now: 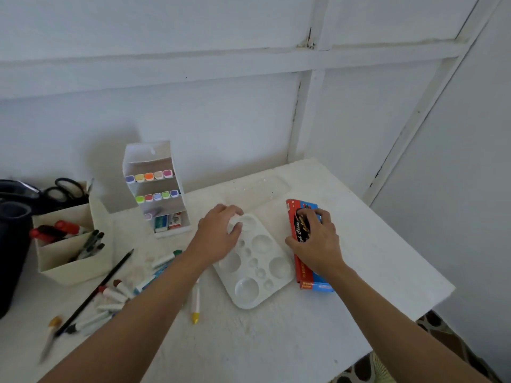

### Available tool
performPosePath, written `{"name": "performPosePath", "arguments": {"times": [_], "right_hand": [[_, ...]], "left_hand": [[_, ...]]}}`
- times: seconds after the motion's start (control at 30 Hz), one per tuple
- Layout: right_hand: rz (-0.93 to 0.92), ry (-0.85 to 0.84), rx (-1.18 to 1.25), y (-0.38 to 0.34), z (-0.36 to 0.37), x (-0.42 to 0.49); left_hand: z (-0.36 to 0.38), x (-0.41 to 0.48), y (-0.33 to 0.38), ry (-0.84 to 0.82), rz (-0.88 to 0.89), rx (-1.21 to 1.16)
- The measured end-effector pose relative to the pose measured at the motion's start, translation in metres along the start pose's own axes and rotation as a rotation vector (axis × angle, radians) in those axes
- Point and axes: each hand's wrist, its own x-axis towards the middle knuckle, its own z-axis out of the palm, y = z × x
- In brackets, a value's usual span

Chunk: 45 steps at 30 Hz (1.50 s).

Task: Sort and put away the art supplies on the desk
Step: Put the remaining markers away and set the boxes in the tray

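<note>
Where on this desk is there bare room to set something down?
Bare desk lies in front of the palette to the near edge, and right of the box to the right edge. The back corner holds a clear tray. Left is crowded: loose markers, pencil, bins, rack.

Head-worn view, down onto desk [276,341].

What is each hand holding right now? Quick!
Left hand: curled on the far end of the palette, holding it.
Right hand: holding the box.
</note>
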Motion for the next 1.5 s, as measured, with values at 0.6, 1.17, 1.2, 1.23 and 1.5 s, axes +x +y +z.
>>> {"name": "performPosePath", "arguments": {"times": [0.6, 1.17, 1.2, 1.23, 1.5], "right_hand": [[-0.112, -0.059, 0.085, -0.013, 0.022, 0.023], [-0.346, -0.235, 0.021, -0.049, 0.046, -0.034], [-0.338, -0.248, -0.044, -0.053, 0.050, -0.036], [-0.338, -0.249, -0.109, -0.057, 0.056, -0.038], [-0.534, -0.054, -0.076, -0.106, 0.090, -0.063]], "left_hand": [[0.030, 0.099, -0.011, -0.003, -0.124, 0.092], [-0.056, -0.071, 0.002, 0.282, -0.021, -0.083], [-0.061, -0.086, -0.005, 0.282, -0.044, -0.094], [-0.067, -0.099, -0.013, 0.282, -0.073, -0.112], [-0.110, -0.195, -0.075, 0.340, -0.369, -0.349]]}}
